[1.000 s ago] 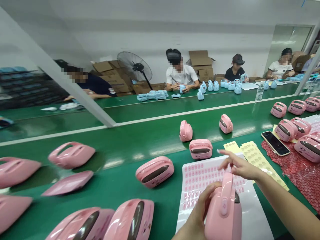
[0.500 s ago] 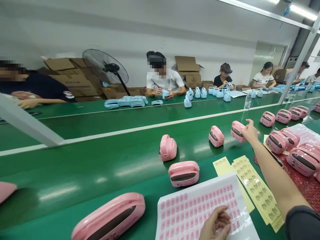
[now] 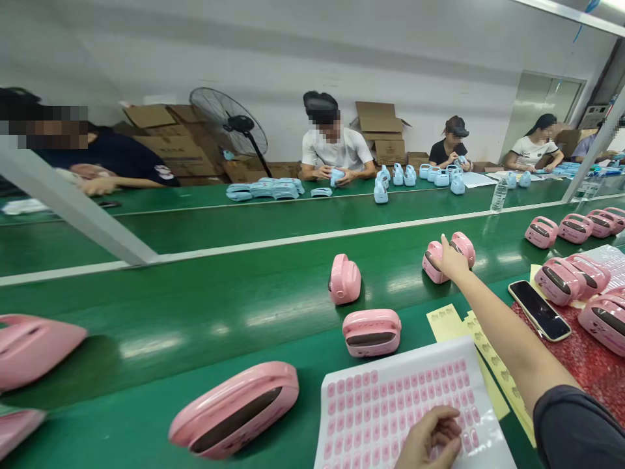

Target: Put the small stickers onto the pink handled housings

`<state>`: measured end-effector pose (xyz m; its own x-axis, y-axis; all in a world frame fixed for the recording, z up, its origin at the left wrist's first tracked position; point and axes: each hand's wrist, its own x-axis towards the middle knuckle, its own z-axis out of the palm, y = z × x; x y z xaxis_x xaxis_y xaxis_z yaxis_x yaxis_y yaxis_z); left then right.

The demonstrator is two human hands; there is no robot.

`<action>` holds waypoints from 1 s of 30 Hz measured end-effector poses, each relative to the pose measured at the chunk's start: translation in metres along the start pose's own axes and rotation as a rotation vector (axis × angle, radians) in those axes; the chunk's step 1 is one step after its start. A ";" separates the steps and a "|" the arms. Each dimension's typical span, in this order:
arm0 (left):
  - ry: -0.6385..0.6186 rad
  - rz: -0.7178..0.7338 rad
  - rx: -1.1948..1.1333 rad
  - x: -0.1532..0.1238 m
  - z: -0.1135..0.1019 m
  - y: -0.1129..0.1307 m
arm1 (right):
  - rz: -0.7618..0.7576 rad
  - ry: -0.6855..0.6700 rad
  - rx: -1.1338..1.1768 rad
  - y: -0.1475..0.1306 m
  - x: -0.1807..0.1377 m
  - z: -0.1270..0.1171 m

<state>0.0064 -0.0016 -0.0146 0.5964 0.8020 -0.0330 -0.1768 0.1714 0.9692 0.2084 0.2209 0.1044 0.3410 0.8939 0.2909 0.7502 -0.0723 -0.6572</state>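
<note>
My right hand (image 3: 453, 262) reaches far out over the green belt (image 3: 244, 293) to two pink handled devices standing side by side. It lies against the right one (image 3: 465, 246) and hides part of the left one (image 3: 430, 262); the thumb points up and the fingers look closed on the right one. My left hand (image 3: 432, 441) rests at the bottom edge on a white sheet of small pink stickers (image 3: 385, 404), fingers curled; anything pinched in them is hidden.
More pink devices lie on the belt (image 3: 344, 279) (image 3: 372, 332) (image 3: 235, 409) (image 3: 34, 348). Yellow sticker sheets (image 3: 446, 320), a phone (image 3: 540, 310) and red wrap with devices (image 3: 569, 277) are on the right. Across the belt sit several people with blue devices (image 3: 379, 192); a water bottle (image 3: 498, 194) is there.
A second ago my left hand held a pink device near me. My right hand carried it out and set it down beside another; my left hand dropped onto the sticker sheet.
</note>
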 end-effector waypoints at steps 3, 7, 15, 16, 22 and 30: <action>0.010 0.002 -0.011 0.000 0.003 0.008 | -0.030 -0.007 0.029 -0.009 -0.019 -0.013; 0.050 0.028 -0.113 0.003 0.008 0.010 | -0.012 -0.003 0.092 -0.005 -0.050 -0.053; 0.144 0.293 -0.318 0.001 0.010 0.024 | 0.299 -0.564 0.815 -0.016 -0.169 -0.076; 0.157 0.312 -0.345 -0.003 0.007 0.027 | 0.301 -0.631 0.849 -0.020 -0.181 -0.070; 0.373 0.530 -0.746 -0.044 -0.021 0.049 | -0.152 -0.389 0.664 -0.033 -0.206 0.000; 0.611 0.756 -0.922 -0.078 -0.033 0.091 | -0.806 -0.096 -0.016 -0.034 -0.220 0.097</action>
<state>-0.0823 -0.0296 0.0676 -0.2825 0.9543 0.0971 -0.9097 -0.2986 0.2885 0.0526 0.0695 -0.0050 -0.3568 0.7081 0.6094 0.7531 0.6039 -0.2609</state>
